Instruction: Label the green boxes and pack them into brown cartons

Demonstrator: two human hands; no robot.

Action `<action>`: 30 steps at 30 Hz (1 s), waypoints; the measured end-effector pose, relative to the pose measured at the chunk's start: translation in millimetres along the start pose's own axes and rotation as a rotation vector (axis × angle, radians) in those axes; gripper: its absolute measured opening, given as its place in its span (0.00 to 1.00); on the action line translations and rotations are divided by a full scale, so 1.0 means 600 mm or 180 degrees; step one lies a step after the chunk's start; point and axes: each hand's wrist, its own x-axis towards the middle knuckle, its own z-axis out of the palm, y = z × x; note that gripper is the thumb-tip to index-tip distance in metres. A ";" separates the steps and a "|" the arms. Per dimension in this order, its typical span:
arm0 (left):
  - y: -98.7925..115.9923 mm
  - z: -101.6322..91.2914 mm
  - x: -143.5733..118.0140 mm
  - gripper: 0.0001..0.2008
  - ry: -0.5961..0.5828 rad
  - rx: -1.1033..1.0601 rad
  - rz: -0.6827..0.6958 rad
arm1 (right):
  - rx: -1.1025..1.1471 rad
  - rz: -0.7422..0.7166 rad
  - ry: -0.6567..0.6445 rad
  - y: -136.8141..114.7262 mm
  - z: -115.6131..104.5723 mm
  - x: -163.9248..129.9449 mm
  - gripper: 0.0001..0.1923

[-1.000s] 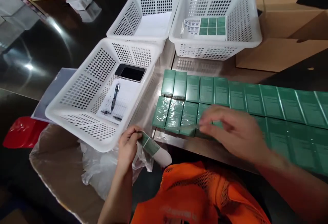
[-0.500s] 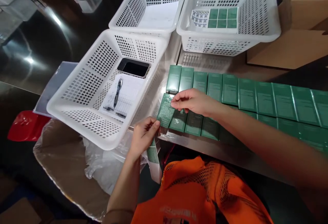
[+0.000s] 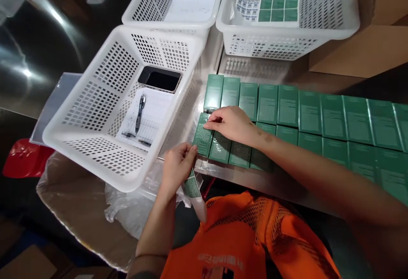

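Note:
Green wrapped boxes (image 3: 288,104) stand in two rows on the metal table. My right hand (image 3: 234,123) is closed in a pinch at the upper right edge of a green sticker (image 3: 202,139), which lies over the front-left box. Just below and left of that box, my left hand (image 3: 178,164) is closed with thumb against fingers on a strip of green stickers (image 3: 193,187). The strip's white-backed end hangs down in front of the orange vest. My right hand and forearm cover parts of several front-row boxes.
A white basket (image 3: 86,136) at the left contains a phone (image 3: 160,79), a pen (image 3: 140,113) and papers. Behind it stands a second basket (image 3: 127,23) with paper. Another basket (image 3: 287,32) holds sticker sheets (image 3: 278,7). Cardboard (image 3: 360,53) is at the right, a plastic-lined carton (image 3: 73,211) below left.
The view has shifted slightly, so baskets and boxes sit a little differently. My right hand has moved slightly left along the sticker's edge. My left hand keeps its grip on the strip.

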 end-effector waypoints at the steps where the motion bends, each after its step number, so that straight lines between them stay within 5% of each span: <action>1: 0.001 0.000 0.001 0.19 -0.0013 0.0001 -0.0023 | -0.0045 0.0008 0.0005 0.000 0.001 0.000 0.09; 17: 0.004 -0.002 0.011 0.20 -0.0100 0.0154 -0.0134 | -0.0257 0.0028 0.0027 -0.003 0.006 -0.001 0.09; 24: 0.033 -0.004 0.014 0.18 -0.0024 0.0703 -0.0249 | -0.0297 0.0011 0.0160 -0.006 0.010 -0.001 0.08; 30: 0.050 -0.005 0.006 0.19 0.0031 0.1235 -0.0419 | -0.0189 0.0063 0.0543 0.009 0.012 0.010 0.28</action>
